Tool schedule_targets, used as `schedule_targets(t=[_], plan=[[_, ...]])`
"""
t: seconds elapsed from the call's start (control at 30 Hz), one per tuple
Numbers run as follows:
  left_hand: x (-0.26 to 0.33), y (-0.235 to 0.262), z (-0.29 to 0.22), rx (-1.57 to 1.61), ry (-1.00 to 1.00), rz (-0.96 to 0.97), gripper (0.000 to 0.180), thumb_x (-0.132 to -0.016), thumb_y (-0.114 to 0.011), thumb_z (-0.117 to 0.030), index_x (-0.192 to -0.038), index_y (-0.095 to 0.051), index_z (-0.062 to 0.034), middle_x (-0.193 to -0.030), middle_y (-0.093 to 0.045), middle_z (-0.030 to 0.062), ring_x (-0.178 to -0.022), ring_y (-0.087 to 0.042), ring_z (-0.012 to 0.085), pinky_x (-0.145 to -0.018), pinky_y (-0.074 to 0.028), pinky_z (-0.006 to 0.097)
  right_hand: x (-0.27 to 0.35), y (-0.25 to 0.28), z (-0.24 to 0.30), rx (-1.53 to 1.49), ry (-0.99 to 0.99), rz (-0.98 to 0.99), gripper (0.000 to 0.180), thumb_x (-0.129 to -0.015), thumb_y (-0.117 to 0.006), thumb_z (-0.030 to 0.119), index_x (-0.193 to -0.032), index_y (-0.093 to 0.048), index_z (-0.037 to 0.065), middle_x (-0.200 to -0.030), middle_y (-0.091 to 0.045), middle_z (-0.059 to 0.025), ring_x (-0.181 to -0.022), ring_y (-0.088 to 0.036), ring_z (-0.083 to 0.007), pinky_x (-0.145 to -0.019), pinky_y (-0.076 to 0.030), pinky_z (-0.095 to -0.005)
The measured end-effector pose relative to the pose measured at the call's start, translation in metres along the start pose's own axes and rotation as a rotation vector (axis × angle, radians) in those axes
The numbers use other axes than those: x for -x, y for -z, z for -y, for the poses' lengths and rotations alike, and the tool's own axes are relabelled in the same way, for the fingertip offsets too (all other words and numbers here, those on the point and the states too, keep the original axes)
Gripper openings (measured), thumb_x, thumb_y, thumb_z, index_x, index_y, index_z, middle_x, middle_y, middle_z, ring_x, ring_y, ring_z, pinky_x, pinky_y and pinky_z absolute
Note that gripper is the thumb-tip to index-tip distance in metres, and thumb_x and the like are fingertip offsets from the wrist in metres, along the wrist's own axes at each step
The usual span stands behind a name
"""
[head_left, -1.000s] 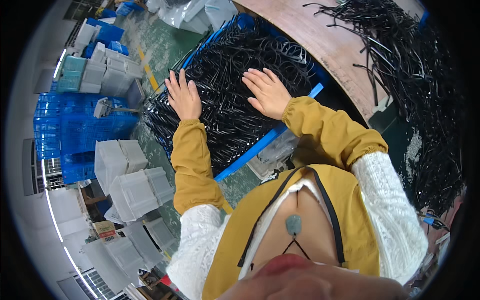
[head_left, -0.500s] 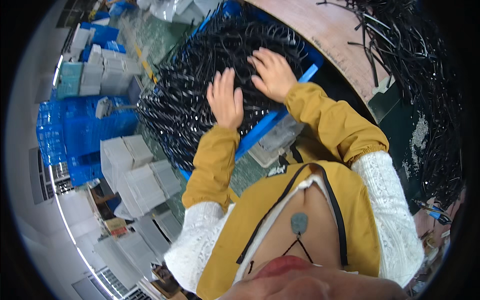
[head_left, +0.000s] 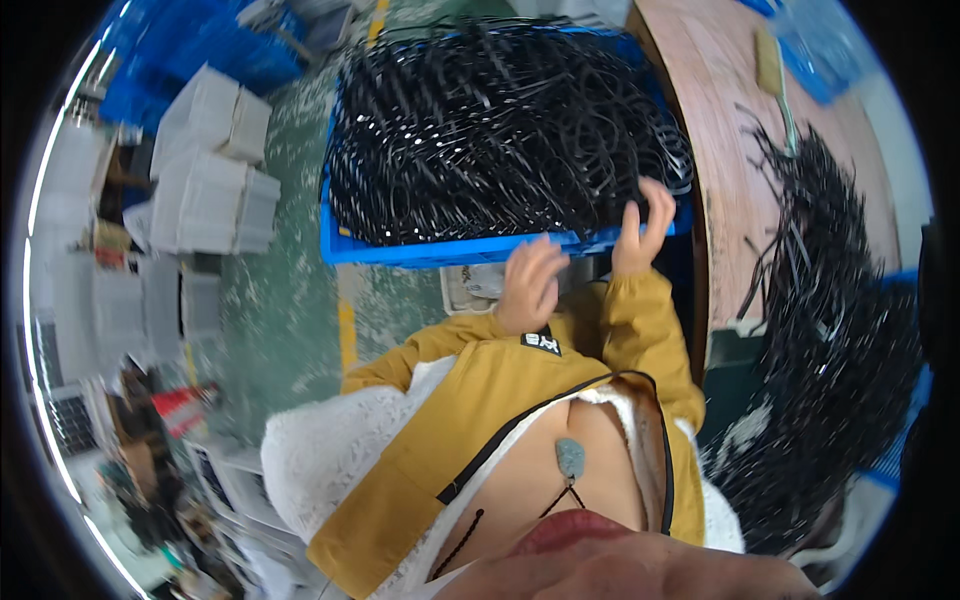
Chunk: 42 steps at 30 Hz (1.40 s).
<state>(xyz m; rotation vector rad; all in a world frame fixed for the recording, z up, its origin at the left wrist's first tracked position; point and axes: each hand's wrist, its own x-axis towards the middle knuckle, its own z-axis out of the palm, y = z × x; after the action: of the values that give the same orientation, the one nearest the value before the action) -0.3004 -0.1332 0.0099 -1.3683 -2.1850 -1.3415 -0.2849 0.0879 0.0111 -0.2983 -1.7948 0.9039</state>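
Note:
A blue crate (head_left: 400,253) stands ahead of me, heaped with shiny black strips (head_left: 480,130), some curled into loops. Just in front of the crate's near rim is my left hand (head_left: 530,285). Its fingers are slightly bent and apart, and I see nothing in it. My right hand (head_left: 645,230) is at the right part of that rim, thumb and fingers apart and curved, the fingertips beside the strips. Whether either hand touches the rim is hard to make out.
A wooden workbench (head_left: 715,170) runs along the right, bearing another pile of black strips (head_left: 830,290) and a brush (head_left: 770,65). White boxes (head_left: 210,195) are stacked at the left on the worn green floor (head_left: 285,310). Beneath the near rim sits a pale tray (head_left: 460,292).
Both hands have drawn back from on top of the strips to the crate's near rim. The view has turned, so the crate looks straighter and more of the workbench shows.

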Motion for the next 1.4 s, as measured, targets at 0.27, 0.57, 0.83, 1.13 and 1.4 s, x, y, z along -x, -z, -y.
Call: schedule_targets(t=[0.27, 0.57, 0.83, 1.13, 1.4], plan=[[-0.029, 0.063, 0.071, -0.305, 0.091, -0.171, 0.047, -0.089, -0.059, -0.008, -0.136, -0.062, -0.0077, -0.145, -0.056, 0.0157, -0.145, -0.044, 0.0377, -0.119, -0.028, 0.059, 0.079, 0.007, 0.009, 0.0, -0.076, 0.294, 0.021, -0.08, -0.06, -0.009, -0.092, -0.068, 0.005, -0.098, -0.068, -0.011, -0.096, -0.064, -0.0292, -0.088, -0.045, -0.0381], [-0.077, 0.085, 0.101, -0.569, 0.399, -0.002, 0.062, -0.101, -0.06, -0.032, -0.154, -0.044, -0.0068, -0.16, -0.039, 0.0231, -0.154, -0.023, 0.0456, -0.12, -0.03, 0.058, 0.059, 0.004, -0.008, -0.093, -0.145, 0.441, 0.012, -0.082, -0.06, -0.007, -0.081, -0.054, 0.003, -0.085, -0.057, -0.0127, -0.08, -0.06, -0.0304, -0.077, -0.047, -0.036], [-0.081, 0.092, 0.073, -0.238, 0.217, -0.322, 0.035, -0.092, -0.06, 0.001, -0.126, -0.064, 0.0008, -0.135, -0.061, 0.0199, -0.132, -0.055, 0.0392, -0.113, -0.041, 0.046, 0.117, 0.04, -0.043, -0.429, -0.953, 0.164, 0.013, -0.089, -0.057, -0.006, -0.093, -0.066, 0.003, -0.088, -0.066, -0.003, -0.081, -0.063, -0.0124, -0.076, -0.051, -0.0258], [-0.052, -0.066, -0.049, 0.623, -0.411, 0.284, 0.031, -0.076, -0.063, 0.005, -0.106, -0.071, 0.003, -0.111, -0.07, 0.0197, -0.107, -0.068, 0.0378, -0.096, -0.054, 0.048, 0.163, 0.042, -0.085, -0.173, -0.916, 0.559, 0.006, -0.096, -0.061, 0.007, -0.1, -0.066, 0.005, -0.089, -0.065, -0.0024, -0.083, -0.061, -0.0117, -0.074, -0.05, -0.0269], [-0.16, -0.009, 0.013, 0.02, -0.296, 0.198, 0.05, -0.084, -0.062, -0.008, -0.134, -0.064, -0.0041, -0.135, -0.062, 0.0171, -0.134, -0.052, 0.0405, -0.116, -0.031, 0.06, 0.155, 0.094, -0.078, -0.117, -1.08, 0.137, 0.017, -0.094, -0.054, -0.003, -0.099, -0.07, 0.0, -0.094, -0.067, -0.0058, -0.082, -0.066, -0.0144, -0.077, -0.053, -0.0279]])
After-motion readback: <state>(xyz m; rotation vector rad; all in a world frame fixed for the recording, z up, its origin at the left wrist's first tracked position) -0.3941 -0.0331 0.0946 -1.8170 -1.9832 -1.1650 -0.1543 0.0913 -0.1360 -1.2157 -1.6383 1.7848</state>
